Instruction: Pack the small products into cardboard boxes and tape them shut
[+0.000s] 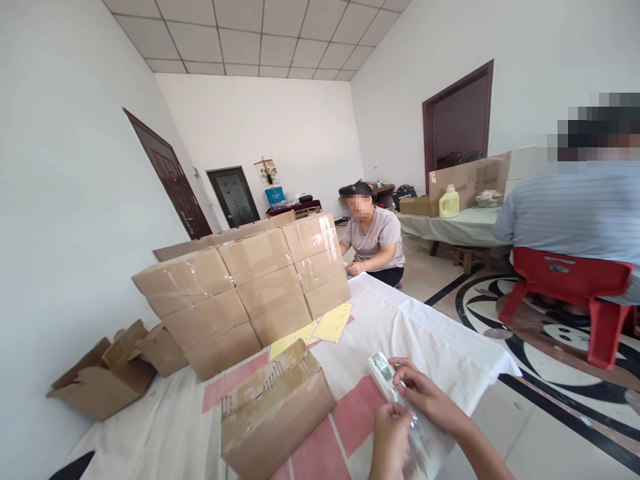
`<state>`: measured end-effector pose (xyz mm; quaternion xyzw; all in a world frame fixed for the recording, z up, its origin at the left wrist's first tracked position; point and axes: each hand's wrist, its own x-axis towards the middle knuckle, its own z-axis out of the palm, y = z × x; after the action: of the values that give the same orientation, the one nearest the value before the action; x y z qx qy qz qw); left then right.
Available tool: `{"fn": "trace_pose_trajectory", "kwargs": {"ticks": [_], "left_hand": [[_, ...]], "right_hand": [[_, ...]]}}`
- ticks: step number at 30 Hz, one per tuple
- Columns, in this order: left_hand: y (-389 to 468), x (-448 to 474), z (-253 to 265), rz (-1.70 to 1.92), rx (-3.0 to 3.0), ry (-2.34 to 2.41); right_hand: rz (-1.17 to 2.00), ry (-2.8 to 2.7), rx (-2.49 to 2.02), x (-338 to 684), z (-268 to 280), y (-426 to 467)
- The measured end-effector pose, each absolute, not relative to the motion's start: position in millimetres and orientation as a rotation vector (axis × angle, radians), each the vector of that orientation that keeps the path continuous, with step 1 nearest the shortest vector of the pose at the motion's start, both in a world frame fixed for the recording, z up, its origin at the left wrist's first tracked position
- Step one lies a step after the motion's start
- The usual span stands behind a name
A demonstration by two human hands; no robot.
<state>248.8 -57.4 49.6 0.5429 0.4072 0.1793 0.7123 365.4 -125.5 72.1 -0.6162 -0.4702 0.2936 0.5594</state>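
Both my hands are low at the front of a cloth-covered table [440, 340]. My right hand [425, 393] pinches a small white device with a little screen [381, 371] that sits partly inside a clear plastic bag [423, 443]. My left hand [391, 437] grips the bag from below, fingers curled on the plastic. A taped cardboard box [275, 410] lies just left of my hands.
A stack of taped cardboard boxes [250, 293] fills the table's middle, with yellow sheets [333, 323] beside it and opened boxes [107, 377] at the left. One person [374, 237] sits at the far end. Another [575, 213] sits on a red chair [575, 293] at the right.
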Motion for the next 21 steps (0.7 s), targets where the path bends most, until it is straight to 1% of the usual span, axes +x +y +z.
{"fn": "trace_pose_trajectory", "kwargs": {"ticks": [5,17,21], "left_hand": [[-57,245,51,0.367,1.284,0.908],[-57,243,53,0.409,1.194,0.869],[-60,240,63,0.454,1.175,0.821]], "right_hand": [[0.652,-1.126,-1.498,361,75,-126],[0.587,-1.148,-1.521,361,63,-120],[0.452,-1.024,-1.601,355,50,-120]]}}
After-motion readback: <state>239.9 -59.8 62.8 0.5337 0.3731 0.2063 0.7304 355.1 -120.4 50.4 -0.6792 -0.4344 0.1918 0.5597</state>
